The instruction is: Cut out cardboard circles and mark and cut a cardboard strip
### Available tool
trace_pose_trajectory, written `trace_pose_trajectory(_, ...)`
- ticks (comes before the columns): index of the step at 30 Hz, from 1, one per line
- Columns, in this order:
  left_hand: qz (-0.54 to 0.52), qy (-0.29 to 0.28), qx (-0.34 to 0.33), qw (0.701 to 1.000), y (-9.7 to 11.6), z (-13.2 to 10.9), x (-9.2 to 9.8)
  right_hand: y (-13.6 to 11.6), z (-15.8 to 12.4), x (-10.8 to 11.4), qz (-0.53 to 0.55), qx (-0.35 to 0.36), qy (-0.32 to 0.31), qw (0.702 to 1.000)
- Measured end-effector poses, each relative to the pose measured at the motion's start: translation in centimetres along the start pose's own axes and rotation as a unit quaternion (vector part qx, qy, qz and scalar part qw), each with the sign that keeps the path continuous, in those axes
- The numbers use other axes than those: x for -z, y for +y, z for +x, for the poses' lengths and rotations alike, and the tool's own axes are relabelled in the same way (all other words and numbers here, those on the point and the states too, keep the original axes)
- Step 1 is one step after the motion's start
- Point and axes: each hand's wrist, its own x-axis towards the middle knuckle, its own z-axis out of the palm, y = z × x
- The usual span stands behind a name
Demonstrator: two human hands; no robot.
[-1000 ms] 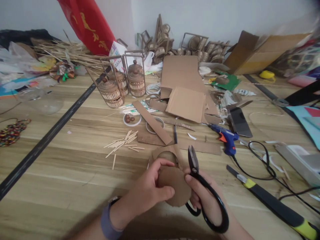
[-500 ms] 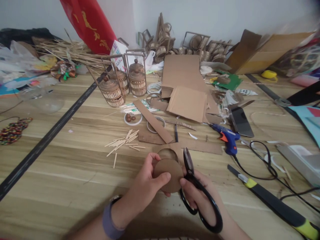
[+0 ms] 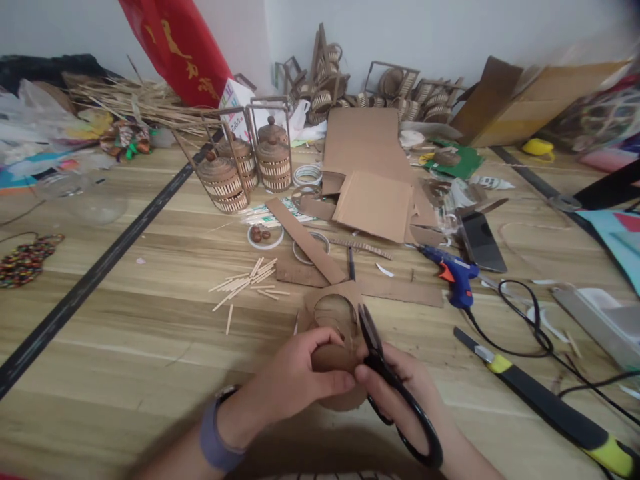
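Observation:
A round cardboard disc (image 3: 333,357) is gripped by my left hand (image 3: 295,373), its thumb across the face and its fingers curled over the far edge. Black-handled scissors (image 3: 371,328) hang in my right hand (image 3: 407,390), blades pointing away from me. The right thumb and fingertips meet the disc's right edge beside the left thumb. Just beyond lies a cardboard piece with a round hole (image 3: 327,291), partly hidden by my hands.
Thin wooden sticks (image 3: 243,285) lie to the left. On the right are a blue glue gun (image 3: 457,277) with its cord and a utility knife (image 3: 545,400), blade out. Cardboard sheets (image 3: 375,200) and small lidded stick-sided containers (image 3: 225,183) stand further back.
The disc has tilted and come nearer to me, uncovering more of the holed cardboard. My left fingers have moved over its far edge toward the right hand. The scissors stay in hand.

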Motion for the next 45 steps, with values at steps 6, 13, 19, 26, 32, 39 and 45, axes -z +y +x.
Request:
trace_pose_trajectory(6,-0.13,0.091,-0.029,0.987,-0.9,0.1,0.4,0.7,-0.1,0.6,-0.063,0.131,0.049,0.988)
trace_pose_trajectory(13,-0.192,0.102,-0.041,0.975,-1.2,-0.1,0.5,-0.9,0.6,0.2,-0.19,0.225,0.068,0.953)
trace_pose_trajectory(19,-0.184,0.116,-0.023,0.976,-1.1,0.0,0.3,-0.1,0.1,0.2,-0.145,0.134,0.056,0.979)
trace_pose_trajectory(26,-0.107,0.28,-0.04,0.953,0.3,-0.7,2.2,0.9,0.3,0.6,-0.189,0.074,0.128,0.971)
trace_pose_trajectory(32,0.164,0.414,-0.071,0.893,1.4,-4.0,6.0,0.8,1.1,0.3,-0.257,0.153,0.163,0.94)
trace_pose_trajectory(39,0.346,0.406,-0.031,0.845,-2.4,-4.7,7.7,0.8,1.5,0.2,-0.282,0.19,0.147,0.929)
trace_pose_trajectory(45,0.536,0.43,-0.236,0.687,-3.8,-4.0,7.0,1.2,1.4,-0.7,-0.289,0.209,0.158,0.921)
